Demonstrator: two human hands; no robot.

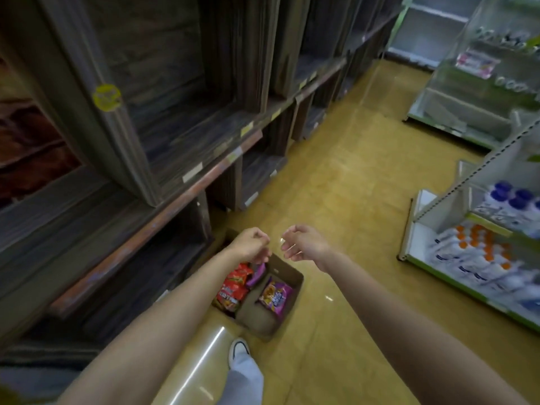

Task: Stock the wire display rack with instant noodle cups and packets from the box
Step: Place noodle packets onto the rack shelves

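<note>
fingers: both hands, left (250, 244) and right (304, 243), loosely curled, holding nothing | box (287, 280) on floor below, packets (274, 294) inside | progress: stocking left, rack unseen

Your left hand (250, 244) & right hand (304, 243) hang above the box (287, 274) on the floor, fingers loosely curled, holding nothing. Box has red packets (233, 287) on its left side, purple packet (275, 293) on its right. Dark wood shelves (175, 135) to your left.
</note>
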